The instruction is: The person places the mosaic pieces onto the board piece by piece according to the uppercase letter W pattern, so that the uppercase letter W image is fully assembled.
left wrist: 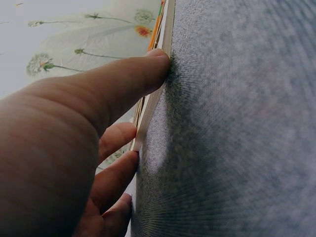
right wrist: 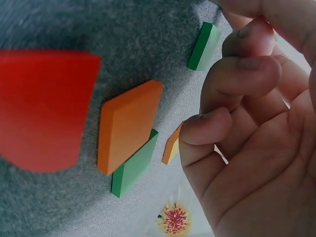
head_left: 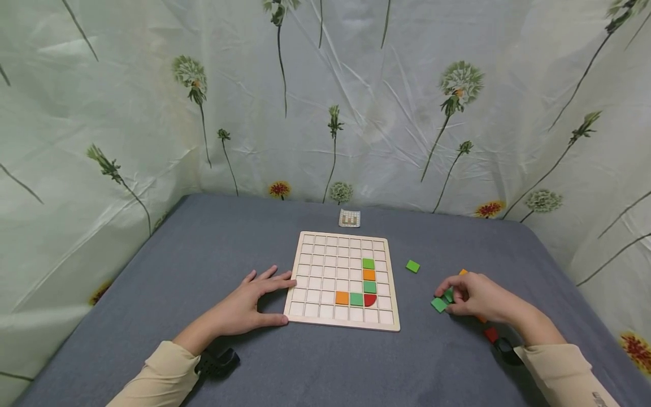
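In the head view, my left hand (head_left: pixel 249 302) rests with fingers spread at the left edge of a wooden grid board (head_left: pixel 320 323). The left wrist view shows its thumb (left wrist: pixel 133 74) touching the board's side. The board holds a row and column of green and orange tiles, with a red rounded tile (head_left: pixel 369 300) at the corner. To the right, my right hand (head_left: pixel 478 295) pinches a green tile (head_left: pixel 448 295) between thumb and index finger, just above another green tile (head_left: pixel 439 305). The right wrist view shows its other fingers curled; the pinched tile is hidden there.
Below the right hand lie a red piece (right wrist: pixel 47 111), an orange tile (right wrist: pixel 129 128), a green tile (right wrist: pixel 136 165) and a yellow-orange piece (right wrist: pixel 173 145). A lighter green tile (head_left: pixel 412 266) lies right of the board. A small patterned card (head_left: pixel 349 219) sits behind it.
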The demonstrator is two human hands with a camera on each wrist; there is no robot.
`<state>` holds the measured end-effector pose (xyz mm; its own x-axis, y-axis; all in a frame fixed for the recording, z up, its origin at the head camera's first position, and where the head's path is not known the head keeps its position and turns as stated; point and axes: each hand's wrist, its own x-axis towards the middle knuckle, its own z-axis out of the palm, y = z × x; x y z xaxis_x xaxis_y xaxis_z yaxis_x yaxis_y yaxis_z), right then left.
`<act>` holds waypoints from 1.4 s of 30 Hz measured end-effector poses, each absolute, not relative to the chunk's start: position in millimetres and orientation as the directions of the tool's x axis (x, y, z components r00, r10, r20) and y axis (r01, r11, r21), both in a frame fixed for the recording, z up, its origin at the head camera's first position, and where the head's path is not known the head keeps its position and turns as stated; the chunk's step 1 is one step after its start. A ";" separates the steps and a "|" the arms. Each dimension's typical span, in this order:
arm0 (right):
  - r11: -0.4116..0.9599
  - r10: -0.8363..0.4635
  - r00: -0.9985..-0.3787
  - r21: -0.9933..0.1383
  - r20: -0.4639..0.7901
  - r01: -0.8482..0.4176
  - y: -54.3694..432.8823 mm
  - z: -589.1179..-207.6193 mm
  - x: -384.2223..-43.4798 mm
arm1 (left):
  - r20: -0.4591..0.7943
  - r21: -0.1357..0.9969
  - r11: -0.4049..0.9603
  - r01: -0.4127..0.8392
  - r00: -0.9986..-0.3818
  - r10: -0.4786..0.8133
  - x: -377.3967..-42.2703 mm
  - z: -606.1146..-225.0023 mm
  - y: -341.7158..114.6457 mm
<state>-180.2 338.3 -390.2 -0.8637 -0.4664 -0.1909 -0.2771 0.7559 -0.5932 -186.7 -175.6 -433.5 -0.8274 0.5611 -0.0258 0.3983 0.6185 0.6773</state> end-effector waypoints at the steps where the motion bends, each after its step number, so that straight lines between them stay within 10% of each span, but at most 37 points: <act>1: 0.758 -0.466 -0.864 -0.589 -0.189 -0.280 337.5 -390.4 -180.1 | -0.025 0.677 0.618 0.400 -0.827 0.562 -186.7 -433.3 -175.3; 42: 0.740 -0.485 -0.872 -0.563 -0.067 -0.368 245.1 -377.3 -216.1 | -0.004 0.669 0.613 0.422 -0.822 0.570 -184.2 -430.2 -174.4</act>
